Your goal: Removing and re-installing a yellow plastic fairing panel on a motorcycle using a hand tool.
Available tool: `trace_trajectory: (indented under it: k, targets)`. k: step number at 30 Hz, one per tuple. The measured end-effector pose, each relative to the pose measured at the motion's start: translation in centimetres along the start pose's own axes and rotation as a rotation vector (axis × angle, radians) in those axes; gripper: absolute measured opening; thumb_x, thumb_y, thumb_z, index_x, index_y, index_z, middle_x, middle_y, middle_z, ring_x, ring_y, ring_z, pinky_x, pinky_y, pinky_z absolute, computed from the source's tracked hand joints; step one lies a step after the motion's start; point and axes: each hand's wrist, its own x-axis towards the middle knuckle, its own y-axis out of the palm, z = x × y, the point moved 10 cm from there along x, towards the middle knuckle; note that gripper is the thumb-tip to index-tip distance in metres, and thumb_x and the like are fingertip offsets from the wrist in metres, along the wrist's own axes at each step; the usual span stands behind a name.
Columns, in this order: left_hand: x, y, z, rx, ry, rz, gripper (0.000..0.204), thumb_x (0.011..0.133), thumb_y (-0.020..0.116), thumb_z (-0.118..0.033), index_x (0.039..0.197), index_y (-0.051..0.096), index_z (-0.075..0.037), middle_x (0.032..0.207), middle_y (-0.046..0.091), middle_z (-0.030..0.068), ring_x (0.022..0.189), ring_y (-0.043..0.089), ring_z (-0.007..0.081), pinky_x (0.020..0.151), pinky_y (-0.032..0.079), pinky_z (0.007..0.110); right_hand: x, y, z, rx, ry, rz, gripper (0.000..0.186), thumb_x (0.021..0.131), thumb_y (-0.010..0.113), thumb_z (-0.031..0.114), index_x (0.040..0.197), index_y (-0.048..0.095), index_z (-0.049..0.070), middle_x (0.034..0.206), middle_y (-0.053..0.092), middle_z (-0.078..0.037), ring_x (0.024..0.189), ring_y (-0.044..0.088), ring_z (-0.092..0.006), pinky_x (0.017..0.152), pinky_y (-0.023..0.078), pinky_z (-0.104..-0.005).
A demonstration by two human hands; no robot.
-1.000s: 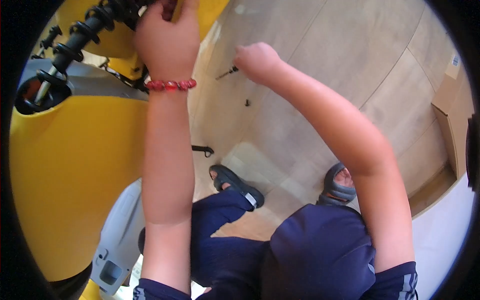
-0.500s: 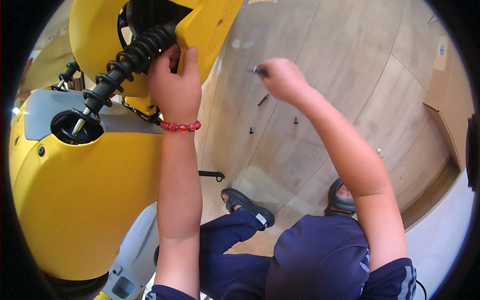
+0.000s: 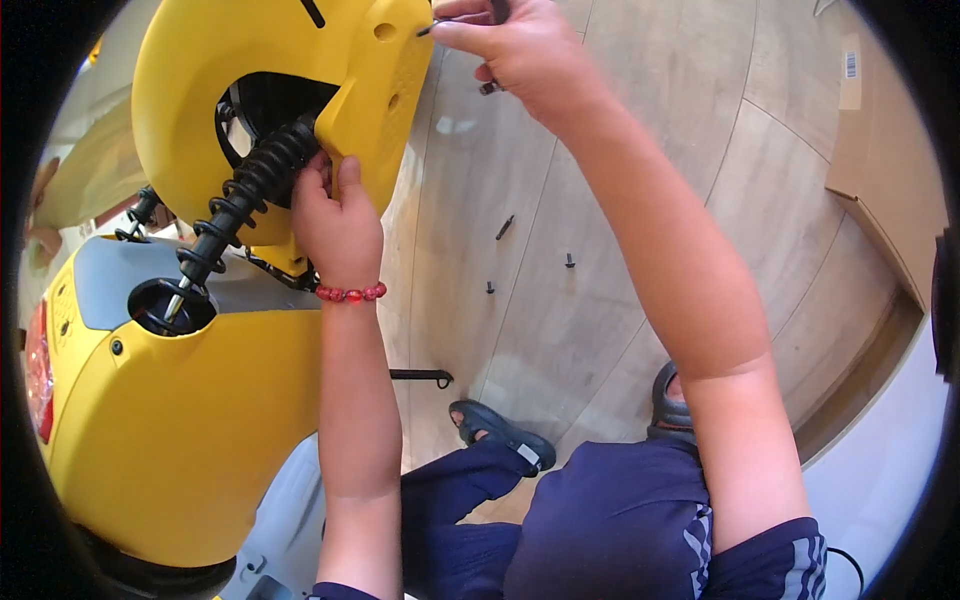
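Yellow fender [image 3: 385, 85] extends ahead of the half-curled left hand [image 3: 340, 228], whose hold I cannot tell; the right hand [image 3: 530, 60] grips one slim dark tool [image 3: 500, 11]; two screws [image 3: 570, 261] lie behind it on the floor [image 3: 620, 200].

Probably a room in a home. Pale wood-look floor planks [image 3: 640, 190] and a dark grey open-toed slipper [image 3: 512, 432] at six o'clock suggest it; a brown cardboard box [image 3: 872, 150] stands at two o'clock.
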Motion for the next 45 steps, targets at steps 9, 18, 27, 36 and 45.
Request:
trace_trajectory:
  k: [9,18,27,36,45]
  targets:
    - [0.0,0.6,0.3,-0.026,-0.038,0.072,0.027,0.09,0.059,-0.013,0.109,0.059,0.005,0.101,0.065,0.018,0.091,0.064,0.0263,0.081,0.048,0.034,-0.4,2.7,3.6,-0.254,-0.261,-0.084,0.022,0.079,0.068,0.01,0.099,0.067,0.0,0.089,0.069,-0.015,0.08,0.067,-0.0221,0.075,0.051,-0.0311]
    - [0.0,0.6,0.1,-0.11,-0.091,0.09,0.027,0.09,0.059,-0.014,0.108,0.059,0.006,0.096,0.066,0.0132,0.084,0.063,0.0195,0.078,0.048,0.031,-0.3,3.1,3.6,-0.224,-0.326,-0.102,0.022,0.078,0.066,0.008,0.099,0.067,0.001,0.091,0.068,-0.017,0.085,0.067,-0.0272,0.076,0.051,-0.0352]
    - [-0.2,0.7,-0.1,-0.105,-0.045,0.06,0.027,0.09,0.06,-0.014,0.108,0.059,0.006,0.098,0.067,0.015,0.087,0.064,0.0222,0.08,0.048,0.032,-0.7,3.9,4.7,-0.457,-0.458,-0.125,0.019,0.078,0.065,0.009,0.095,0.066,0.0,0.09,0.067,-0.02,0.086,0.066,-0.0321,0.076,0.05,-0.0387]
    - [-0.1,0.9,0.6,-0.11,-0.094,0.081,0.031,0.092,0.06,-0.018,0.113,0.057,0.005,0.095,0.065,0.0086,0.085,0.059,0.0131,0.079,0.047,0.027,-0.4,3.6,5.2,-0.469,-0.511,-0.136,0.014,0.077,0.065,0.007,0.087,0.063,-0.002,0.086,0.064,-0.021,0.085,0.062,-0.0376,0.075,0.049,-0.0429]
    - [0.2,-0.4,-0.5,-0.032,-0.041,0.08,0.031,0.091,0.06,-0.018,0.112,0.059,0.005,0.09,0.066,0.0079,0.079,0.059,0.0129,0.075,0.048,0.027,-0.9,4.7,6.0,-0.548,-0.609,-0.097,0.012,0.077,0.064,0.007,0.086,0.06,0.0,0.086,0.062,-0.021,0.084,0.06,-0.0388,0.075,0.048,-0.0449]
